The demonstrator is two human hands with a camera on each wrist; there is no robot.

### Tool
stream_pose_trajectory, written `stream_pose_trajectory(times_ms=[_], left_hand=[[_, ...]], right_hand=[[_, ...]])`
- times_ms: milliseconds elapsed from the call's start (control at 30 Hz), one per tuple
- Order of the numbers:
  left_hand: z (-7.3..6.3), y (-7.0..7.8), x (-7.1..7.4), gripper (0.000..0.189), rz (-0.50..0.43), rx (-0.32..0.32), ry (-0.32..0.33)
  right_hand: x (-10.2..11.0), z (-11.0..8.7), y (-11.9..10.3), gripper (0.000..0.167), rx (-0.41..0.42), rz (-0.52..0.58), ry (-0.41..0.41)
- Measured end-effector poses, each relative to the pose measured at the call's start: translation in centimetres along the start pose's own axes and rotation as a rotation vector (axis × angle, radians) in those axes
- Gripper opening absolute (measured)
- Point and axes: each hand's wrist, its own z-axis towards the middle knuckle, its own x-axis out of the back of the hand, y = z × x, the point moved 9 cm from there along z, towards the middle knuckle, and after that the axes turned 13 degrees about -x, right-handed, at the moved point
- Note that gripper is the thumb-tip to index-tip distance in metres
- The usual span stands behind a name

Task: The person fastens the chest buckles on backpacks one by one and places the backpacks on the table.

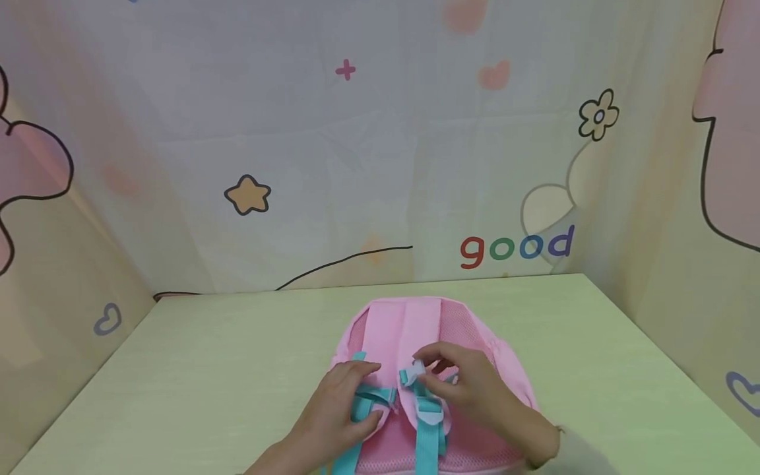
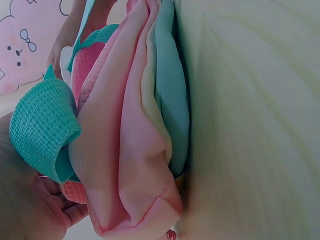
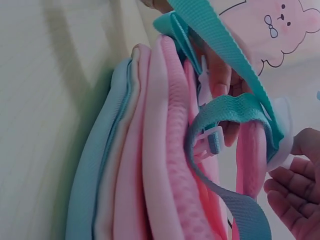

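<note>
A pink backpack [image 1: 386, 323] lies on the table with its padded shoulder straps and teal webbing facing up. Between thumb and forefinger, my right hand [image 1: 472, 382] pinches a small pale buckle [image 1: 413, 371] fixed to teal webbing. My left hand [image 1: 335, 409] is around the left strap, its thumb and fingers apart on either side of a teal webbing loop [image 1: 375, 394]. A white strap adjuster [image 1: 430, 411] sits just below the buckle. In the left wrist view, a folded teal strap [image 2: 45, 130] partly covers the left hand.
The pale green table [image 1: 225, 382] extends to both sides of the backpack. A printed cloth backdrop [image 1: 309, 165] with a star, a flower and the word "good" rises behind it, with printed side walls left and right.
</note>
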Motion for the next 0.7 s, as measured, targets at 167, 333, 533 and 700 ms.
stream_pose_trajectory(times_ms=[167,333,533,700], left_hand=[[0.4,0.0,-0.4,0.048,-0.017,0.011,-0.047],[1.1,0.0,-1.2,0.043,-0.050,0.034,-0.140],[1.4,-0.1,-1.9,0.046,-0.081,0.090,-0.216],[1.5,-0.1,-2.0,0.037,-0.081,0.088,-0.221]], right_hand=[[0.7,0.1,0.2,0.020,-0.019,0.073,0.005],[0.4,0.3,0.4,0.019,-0.041,0.209,-0.049],[-0.4,0.2,0.3,0.019,-0.027,0.279,-0.126],[-0.7,0.0,0.1,0.018,-0.018,0.254,-0.147]])
